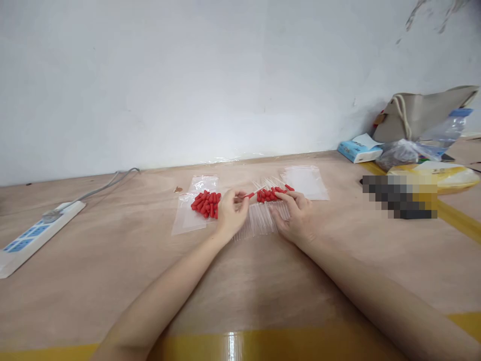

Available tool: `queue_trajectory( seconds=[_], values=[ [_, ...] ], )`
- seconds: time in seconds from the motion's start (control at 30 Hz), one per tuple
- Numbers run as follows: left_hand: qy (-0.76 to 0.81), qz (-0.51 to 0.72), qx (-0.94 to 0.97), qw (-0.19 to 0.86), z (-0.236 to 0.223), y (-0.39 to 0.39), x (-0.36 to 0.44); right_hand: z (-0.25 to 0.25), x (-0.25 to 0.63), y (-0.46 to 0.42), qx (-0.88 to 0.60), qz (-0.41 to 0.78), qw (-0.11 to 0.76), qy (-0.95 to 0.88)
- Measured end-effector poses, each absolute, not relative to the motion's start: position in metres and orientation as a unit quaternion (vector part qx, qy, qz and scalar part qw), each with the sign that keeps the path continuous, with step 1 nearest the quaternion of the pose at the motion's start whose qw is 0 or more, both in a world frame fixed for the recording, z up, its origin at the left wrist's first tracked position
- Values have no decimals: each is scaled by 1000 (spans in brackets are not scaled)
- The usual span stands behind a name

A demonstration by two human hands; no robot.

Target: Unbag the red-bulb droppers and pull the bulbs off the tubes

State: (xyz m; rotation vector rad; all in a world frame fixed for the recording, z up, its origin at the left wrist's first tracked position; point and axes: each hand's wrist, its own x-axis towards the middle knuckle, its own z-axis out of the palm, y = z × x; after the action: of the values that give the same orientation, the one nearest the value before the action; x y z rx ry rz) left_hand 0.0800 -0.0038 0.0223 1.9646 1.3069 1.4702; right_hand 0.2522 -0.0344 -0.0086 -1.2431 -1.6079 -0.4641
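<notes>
My left hand (232,210) pinches a dropper (250,195) with a red bulb, its thin pale tube slanting up to the right. Just right of it, several red-bulbed droppers (266,194) lie side by side, pale tubes pointing away. My right hand (295,215) rests at their right end, fingers apart, fingertips touching the red bulbs. Between my hands and nearer to me is a row of clear thin tubes (257,220), partly covered by the hands. A heap of loose red rubber bulbs (206,203) lies left of my left hand on clear plastic bags (184,218).
Another clear bag (306,181) lies behind my right hand. A white power strip (41,235) with a grey cable is at the left. Along the right stand a tissue pack (358,149), a beige bag (428,113), a bottle (454,128) and a yellow plastic bag (451,175). A wall closes off the back.
</notes>
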Motion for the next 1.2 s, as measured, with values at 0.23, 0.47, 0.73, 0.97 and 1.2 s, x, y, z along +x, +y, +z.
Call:
queue_trajectory(
  seconds=[0.23, 0.47, 0.73, 0.97, 1.2],
  values=[
    [372, 480, 771, 189, 4, -49, 10, -1, 239, -44, -420, -214, 392, -790],
    [337, 466, 803, 159, -2, -55, 9, -4, 234, -47, -348, -188, 390, -832],
    [349, 341, 873, 15, 3, -50, 13, 0, 226, -56, -343, -169, 358, -852],
    [345, 292, 892, -11, 6, -52, 14, -5, 230, -59, -306, -169, 370, -861],
    [330, 276, 903, -11, 6, -54, 11, -9, 234, -61, -289, -175, 377, -862]
  ],
)
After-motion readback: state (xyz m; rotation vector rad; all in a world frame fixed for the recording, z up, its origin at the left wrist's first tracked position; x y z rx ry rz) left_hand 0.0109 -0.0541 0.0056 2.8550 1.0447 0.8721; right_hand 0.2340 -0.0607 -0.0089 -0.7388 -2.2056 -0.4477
